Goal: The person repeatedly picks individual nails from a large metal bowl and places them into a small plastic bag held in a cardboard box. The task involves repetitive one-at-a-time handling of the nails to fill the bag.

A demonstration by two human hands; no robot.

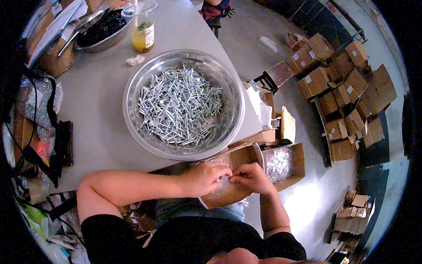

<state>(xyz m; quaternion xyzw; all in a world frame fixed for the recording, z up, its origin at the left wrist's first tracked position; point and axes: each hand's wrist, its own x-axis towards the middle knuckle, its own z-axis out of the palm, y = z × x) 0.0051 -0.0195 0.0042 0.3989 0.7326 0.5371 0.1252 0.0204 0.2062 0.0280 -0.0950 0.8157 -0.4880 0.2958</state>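
Both hands meet over an open cardboard box beside the table's near edge. My left hand is closed, its fingers curled round a small clear plastic bag. My right hand pinches at the same spot, thumb and fingertips against the bag's edge. What lies inside the bag is too small to make out. Just beyond the hands, a wide steel basin stands on the table, heaped with silvery screws.
A second cardboard box with clear plastic packets adjoins on the right. On the grey table are a drink cup, crumpled tissue and a tray of black parts. A stool and stacked cartons stand farther right.
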